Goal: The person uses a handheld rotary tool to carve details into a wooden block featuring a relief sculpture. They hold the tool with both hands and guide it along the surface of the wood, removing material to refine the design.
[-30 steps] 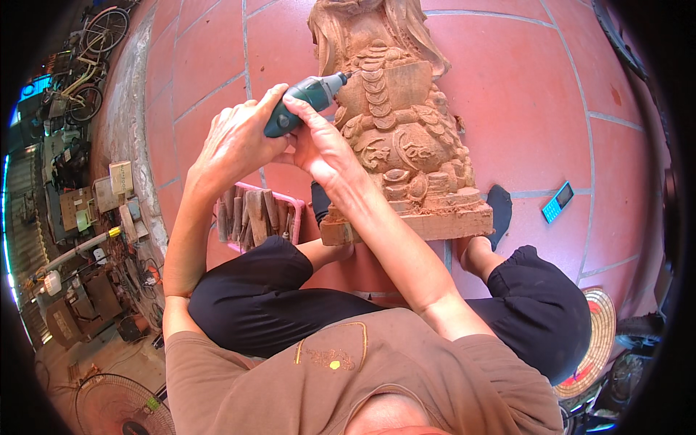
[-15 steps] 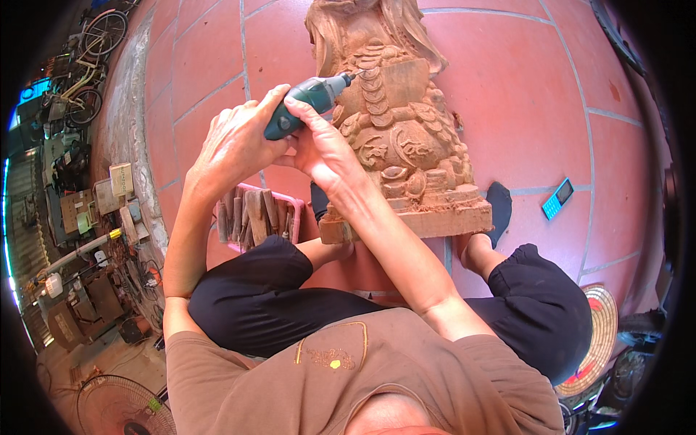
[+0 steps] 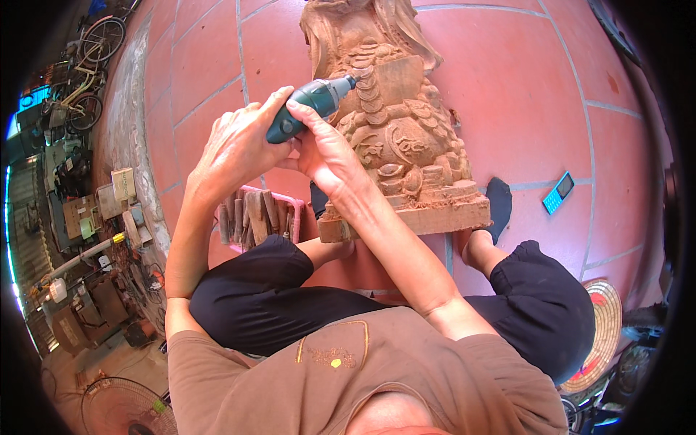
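A dark green rotary tool [image 3: 308, 109] with a grey nose is held between my two hands, over the left edge of a carved wooden statue [image 3: 399, 145]. My left hand [image 3: 239, 141] wraps round the tool's rear and far side. From the near side my right hand [image 3: 326, 152] closes on it, thumb along the top of the body. The nose points right and slightly away from me, close to a carved row of overlapping discs [image 3: 373, 98]. A bit at its tip cannot be made out. The statue lies on its back, its base toward me between my feet.
A pink basket of wood-handled carving tools [image 3: 257, 215] stands left of the statue. A blue mobile phone [image 3: 557, 193] lies on red floor tiles [image 3: 522, 109] at right. A woven hat [image 3: 600, 330] sits beside my right knee. Bicycles [image 3: 101, 40], boxes and a fan [image 3: 127, 406] line the left.
The thin bit seen at the tool's tip before no longer shows. The tool has shifted very slightly, still in both hands. The whole view has moved a little.
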Tool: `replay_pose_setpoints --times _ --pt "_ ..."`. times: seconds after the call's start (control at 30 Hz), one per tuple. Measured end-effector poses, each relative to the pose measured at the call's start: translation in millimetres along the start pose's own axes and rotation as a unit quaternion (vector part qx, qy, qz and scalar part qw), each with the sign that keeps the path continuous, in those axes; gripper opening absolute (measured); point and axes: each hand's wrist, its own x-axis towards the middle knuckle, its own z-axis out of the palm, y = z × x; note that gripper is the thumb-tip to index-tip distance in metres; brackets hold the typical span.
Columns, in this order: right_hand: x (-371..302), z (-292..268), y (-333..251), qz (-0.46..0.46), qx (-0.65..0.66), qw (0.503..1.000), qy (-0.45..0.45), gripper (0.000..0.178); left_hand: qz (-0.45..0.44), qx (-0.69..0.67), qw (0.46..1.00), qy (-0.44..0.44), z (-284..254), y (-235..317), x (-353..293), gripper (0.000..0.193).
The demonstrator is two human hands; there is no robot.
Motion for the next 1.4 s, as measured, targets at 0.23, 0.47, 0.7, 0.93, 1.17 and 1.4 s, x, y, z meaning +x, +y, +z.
replay_pose_setpoints --times 0.23,0.47,0.7,0.93,1.17,1.4 --pt "-1 -1 -2 -0.012 -0.004 1.0 0.028 0.035 -0.005 0.003 1.0 -0.012 1 4 3 0.074" --pt "0 -1 -10 -0.007 -0.023 1.0 0.013 0.033 0.01 0.016 1.0 0.002 8 1 7 0.08" --pt "0 -3 -13 -0.006 -0.009 1.0 0.006 0.032 0.001 0.035 0.999 0.0 5 7 11 0.075" --pt "-1 -4 -11 -0.003 0.002 1.0 -0.004 0.034 0.006 0.042 0.999 -0.018 3 7 9 0.077" --pt "-6 3 -4 0.0 0.022 1.0 -0.009 0.035 -0.005 0.039 0.999 -0.015 -6 11 2 0.074" --pt "-5 6 -1 -0.002 0.006 1.0 0.001 0.037 -0.001 0.008 1.0 0.01 -3 4 -5 0.073"
